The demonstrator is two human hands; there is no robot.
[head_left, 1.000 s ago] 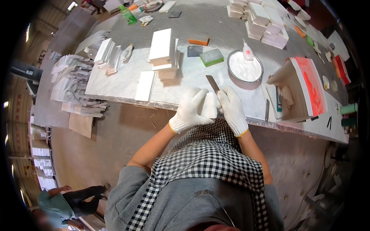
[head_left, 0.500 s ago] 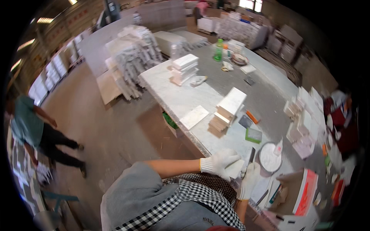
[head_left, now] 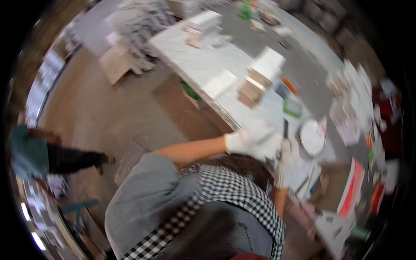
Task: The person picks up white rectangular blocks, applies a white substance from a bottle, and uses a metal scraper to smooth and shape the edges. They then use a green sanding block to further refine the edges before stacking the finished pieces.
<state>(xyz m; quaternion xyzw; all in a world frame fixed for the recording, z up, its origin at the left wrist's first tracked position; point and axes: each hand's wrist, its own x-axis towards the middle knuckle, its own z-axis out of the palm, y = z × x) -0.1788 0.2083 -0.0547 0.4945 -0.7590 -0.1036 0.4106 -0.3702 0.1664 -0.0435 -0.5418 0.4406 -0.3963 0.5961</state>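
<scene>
Table bears white slabs, round bowl, carton

The gloved right fingers hold a dark, narrow blade.

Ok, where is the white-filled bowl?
Head view, right of centre: the bowl sits on the table between the green-edged block and the open box.

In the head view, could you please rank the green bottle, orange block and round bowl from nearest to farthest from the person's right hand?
From the right hand:
1. Round bowl, just ahead, to the right.
2. Orange block, farther ahead.
3. Green bottle, far ahead, to the left.
</scene>
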